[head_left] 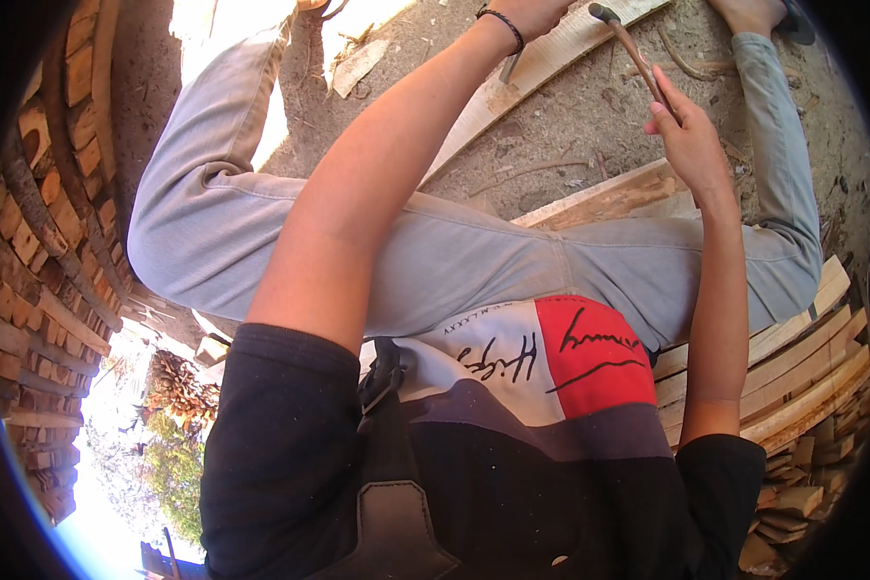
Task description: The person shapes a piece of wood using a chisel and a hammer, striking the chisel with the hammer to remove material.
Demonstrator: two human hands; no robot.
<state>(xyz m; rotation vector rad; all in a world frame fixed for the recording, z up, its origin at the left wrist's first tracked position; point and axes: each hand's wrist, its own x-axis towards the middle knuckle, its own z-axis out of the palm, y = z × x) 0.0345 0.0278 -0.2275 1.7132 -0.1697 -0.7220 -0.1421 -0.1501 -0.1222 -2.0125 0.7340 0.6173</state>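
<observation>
My right hand [688,145] grips a hammer [643,70] by its slim brown handle, thumb and fingers closed round it. The hammer's dark head points up and left, over a long pale wooden board [512,114] lying slantwise on the ground. At the top edge my left hand [541,14], with a dark braided bracelet [507,25] at the wrist, is over the same board. Its fingers look closed, partly cut off by the picture's edge; what they hold cannot be made out. Below that wrist a short grey metal piece [509,68] shows against the board.
My legs in grey trousers [483,253] are bent around the work. Another plank [599,198] lies close by them. Stacked cut wood [58,193] rises at the left; long boards [793,372] and wood pieces are at the right. Sandy ground [536,155] holds scattered chips and twigs.
</observation>
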